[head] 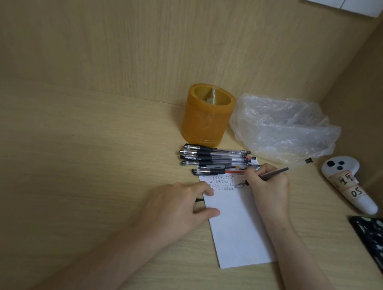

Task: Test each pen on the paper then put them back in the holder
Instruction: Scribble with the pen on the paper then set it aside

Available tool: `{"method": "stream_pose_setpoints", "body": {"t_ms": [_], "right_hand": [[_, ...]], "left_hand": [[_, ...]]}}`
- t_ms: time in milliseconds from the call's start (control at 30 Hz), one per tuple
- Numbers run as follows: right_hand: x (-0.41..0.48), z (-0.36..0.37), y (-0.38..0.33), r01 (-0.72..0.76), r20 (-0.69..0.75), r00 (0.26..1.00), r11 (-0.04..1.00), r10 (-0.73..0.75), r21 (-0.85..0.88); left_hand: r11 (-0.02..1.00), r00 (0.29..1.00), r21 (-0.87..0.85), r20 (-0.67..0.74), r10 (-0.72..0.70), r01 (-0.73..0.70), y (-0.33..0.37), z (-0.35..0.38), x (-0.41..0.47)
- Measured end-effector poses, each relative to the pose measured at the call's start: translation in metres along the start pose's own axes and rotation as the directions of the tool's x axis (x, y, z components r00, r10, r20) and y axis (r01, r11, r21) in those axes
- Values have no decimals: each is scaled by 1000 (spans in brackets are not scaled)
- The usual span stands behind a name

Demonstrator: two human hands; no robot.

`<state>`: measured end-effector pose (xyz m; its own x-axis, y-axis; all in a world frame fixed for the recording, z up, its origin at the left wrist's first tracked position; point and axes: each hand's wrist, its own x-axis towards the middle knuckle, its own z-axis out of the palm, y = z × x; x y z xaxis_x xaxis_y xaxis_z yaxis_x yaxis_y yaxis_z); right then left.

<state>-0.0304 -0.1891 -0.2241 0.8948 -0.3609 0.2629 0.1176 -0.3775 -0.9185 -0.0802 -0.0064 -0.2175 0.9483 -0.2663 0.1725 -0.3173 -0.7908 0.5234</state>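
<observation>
A white sheet of paper [240,229] lies on the wooden desk, with rows of small marks across its top. My right hand [269,186] grips a dark pen [275,173], its tip touching the paper at the end of a row. My left hand [177,206] rests flat on the paper's left edge, and a small black cap [199,200] pokes out from under its fingers. Several capped black pens [215,160] lie in a pile at the top of the paper. The orange cylindrical holder [207,116] stands upright just behind the pile.
A crumpled clear plastic bag [285,128] sits right of the holder. A white controller with labels [348,187] lies at the right by the side wall. A dark phone with green dots [381,245] lies at the right edge. Wooden walls close the back and right.
</observation>
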Motion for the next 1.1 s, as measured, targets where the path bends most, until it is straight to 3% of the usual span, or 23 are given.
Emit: {"method": "stream_pose_setpoints", "body": {"t_ms": [1100], "right_hand": [[-1,0,-2,8,-6,1000,1000,-8,-1]], "left_hand": [[1000,1000,-4,-3,10,-10,0,-1,-1]]}}
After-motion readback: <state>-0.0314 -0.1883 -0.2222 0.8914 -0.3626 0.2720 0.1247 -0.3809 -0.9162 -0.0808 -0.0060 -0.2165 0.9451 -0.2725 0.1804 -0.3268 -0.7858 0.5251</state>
